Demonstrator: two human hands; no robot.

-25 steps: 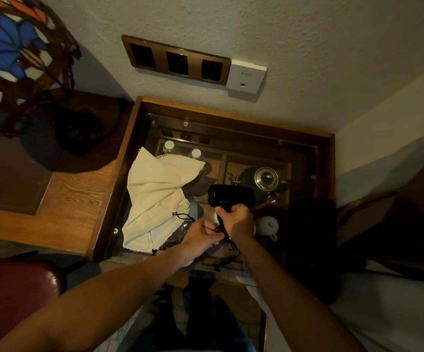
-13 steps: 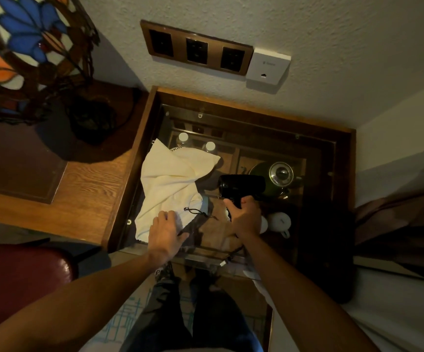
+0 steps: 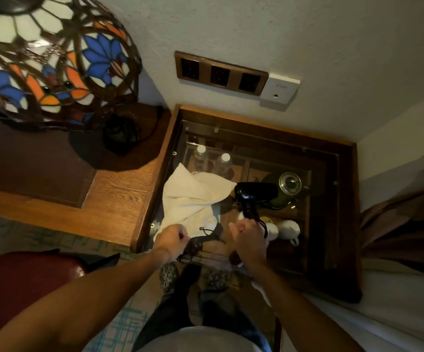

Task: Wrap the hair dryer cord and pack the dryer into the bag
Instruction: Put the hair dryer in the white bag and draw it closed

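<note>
A black hair dryer [image 3: 252, 195] stands above the glass-topped table [image 3: 322, 199], nozzle pointing left toward the bag. My right hand [image 3: 250, 237] grips the lower end of its handle, with dark cord wrapped along the handle. A cream cloth drawstring bag [image 3: 193, 199] lies crumpled on the glass at the left. My left hand [image 3: 174, 240] is closed on the bag's near edge, beside its black drawstring [image 3: 207, 231]. The two hands are apart.
A stained-glass lamp [image 3: 53, 54] stands on the wooden desk [image 3: 114, 194] at left. Under the glass are two water bottles [image 3: 212, 161], a green kettle [image 3: 285, 189] and white cups [image 3: 288, 228]. A socket panel [image 3: 221, 73] is on the wall. A red chair [image 3: 20, 278] sits lower left.
My left hand left the dryer's cord, moved left onto the bag and closed on its near edge. My right hand kept hold of the dryer's handle. The view shifted left.
</note>
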